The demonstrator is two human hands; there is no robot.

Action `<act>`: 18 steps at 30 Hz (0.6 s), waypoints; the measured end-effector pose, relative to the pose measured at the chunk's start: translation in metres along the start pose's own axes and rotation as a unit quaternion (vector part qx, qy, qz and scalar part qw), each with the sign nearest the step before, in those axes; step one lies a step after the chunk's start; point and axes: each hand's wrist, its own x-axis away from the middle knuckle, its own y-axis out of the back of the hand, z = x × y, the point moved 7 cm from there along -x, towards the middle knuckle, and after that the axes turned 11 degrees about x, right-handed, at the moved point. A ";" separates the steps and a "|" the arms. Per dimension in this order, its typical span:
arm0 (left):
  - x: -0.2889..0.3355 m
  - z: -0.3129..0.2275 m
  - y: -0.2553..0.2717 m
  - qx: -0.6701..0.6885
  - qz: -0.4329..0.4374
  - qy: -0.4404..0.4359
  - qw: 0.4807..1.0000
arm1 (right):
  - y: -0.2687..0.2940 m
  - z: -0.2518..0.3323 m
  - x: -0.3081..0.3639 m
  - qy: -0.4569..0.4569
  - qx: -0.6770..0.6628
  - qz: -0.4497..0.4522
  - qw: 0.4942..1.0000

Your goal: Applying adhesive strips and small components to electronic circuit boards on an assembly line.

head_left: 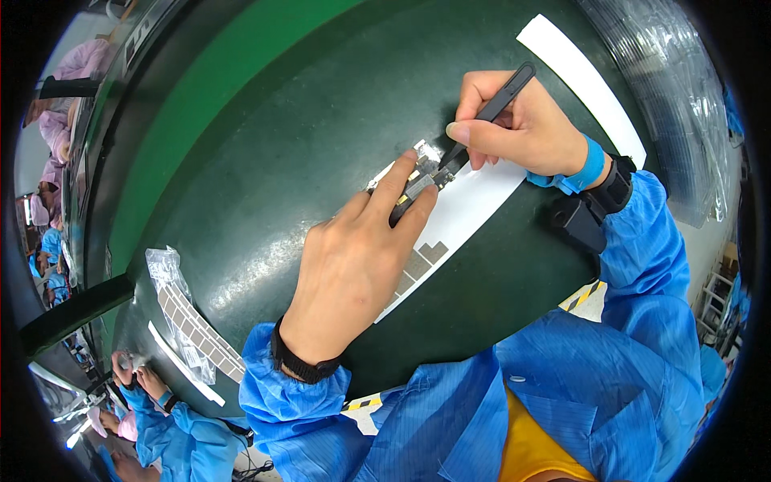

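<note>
Blue striped smock fabric (434, 418) lay nearest. The left hand (349, 253) pinched a small black-and-silver electronic part (423, 172) over the dark green tabletop (321, 120); the right hand's (534, 132) fingers clamped slim black plastic tweezers (504, 95), tips against it.

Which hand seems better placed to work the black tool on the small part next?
Probably the right hand: it grips the black tool, angled down to the small part, while the left hand is occupied holding that part.

From my remote view, a dark green surface (522, 269) carries a white band (585, 87) at upper right, a grey-patched white sheet (468, 221) near centre and, lower left, a thin white strip (181, 366) beside a clear bag (165, 263) with a grey-celled strip (195, 331).
</note>
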 end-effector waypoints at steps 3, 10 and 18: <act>0.000 0.000 -0.001 0.001 0.000 0.001 1.000 | 0.000 0.001 0.000 0.002 0.006 0.000 1.000; 0.000 0.000 -0.002 -0.001 0.005 0.006 1.000 | -0.002 -0.002 0.000 0.002 0.012 -0.001 1.000; -0.003 -0.002 -0.003 -0.012 0.024 0.029 0.999 | -0.003 -0.002 0.001 0.007 0.029 -0.035 0.999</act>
